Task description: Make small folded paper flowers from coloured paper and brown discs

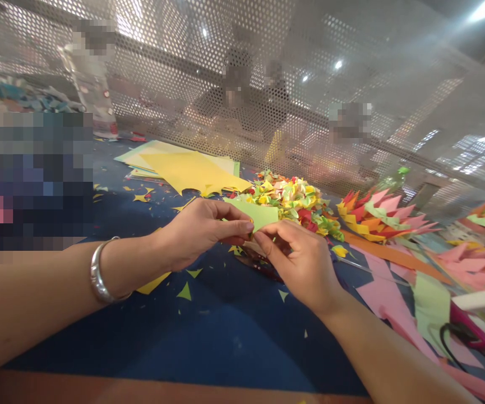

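My left hand (202, 233), with a silver bangle at its wrist, is closed in a pinch near the middle of the view. Close against its fingertips, my right hand (299, 255) is closed too, thumb against fingers. Whatever lies between the fingertips is too small and hidden to make out. Just behind the fingers shows a light green paper sheet (263, 214); I cannot tell whether it is held or lies on the table. Beyond it rises a heap of small folded paper pieces (295, 196) in yellow, green, white and red.
Stacked sheets with a cut yellow paper (195, 168) lie at the back. Green scraps (185, 292) dot the blue table (225, 348). On the right are pink paper strips (393, 303), spiky paper pieces (379, 216) and a glue gun (473, 322) with its cord. Behind stands a perforated screen (162, 73).
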Demonstrator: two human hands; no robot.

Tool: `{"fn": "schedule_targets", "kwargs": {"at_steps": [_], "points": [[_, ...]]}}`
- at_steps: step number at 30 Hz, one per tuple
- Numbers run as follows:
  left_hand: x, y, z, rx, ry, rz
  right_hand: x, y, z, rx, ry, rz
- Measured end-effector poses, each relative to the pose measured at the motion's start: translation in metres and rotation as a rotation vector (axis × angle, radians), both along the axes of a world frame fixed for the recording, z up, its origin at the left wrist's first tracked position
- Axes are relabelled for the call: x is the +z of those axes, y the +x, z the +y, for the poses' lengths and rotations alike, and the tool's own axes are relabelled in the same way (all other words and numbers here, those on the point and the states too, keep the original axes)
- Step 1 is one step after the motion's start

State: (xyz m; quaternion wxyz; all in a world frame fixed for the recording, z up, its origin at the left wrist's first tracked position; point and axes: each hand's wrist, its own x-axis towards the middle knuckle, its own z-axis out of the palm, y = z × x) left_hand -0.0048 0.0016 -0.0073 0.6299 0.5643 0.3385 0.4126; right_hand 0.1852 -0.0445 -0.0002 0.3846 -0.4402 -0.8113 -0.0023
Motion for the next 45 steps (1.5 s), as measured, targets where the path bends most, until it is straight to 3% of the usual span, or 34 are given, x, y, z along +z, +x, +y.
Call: {"fn": "schedule_targets", "kwargs": {"at_steps": [29,45], "points": [[0.0053,0.0027,-0.0031,-0.022,-0.063,-0.025,-0.0025,0.0029,0.0017,0.016,-0.068,0.028],[-0.0001,-0.0003,0.0013,-0.058,-0.017,0.022,0.0001,0.0009,0.0018,0.01,-0.092,0.042]]}}
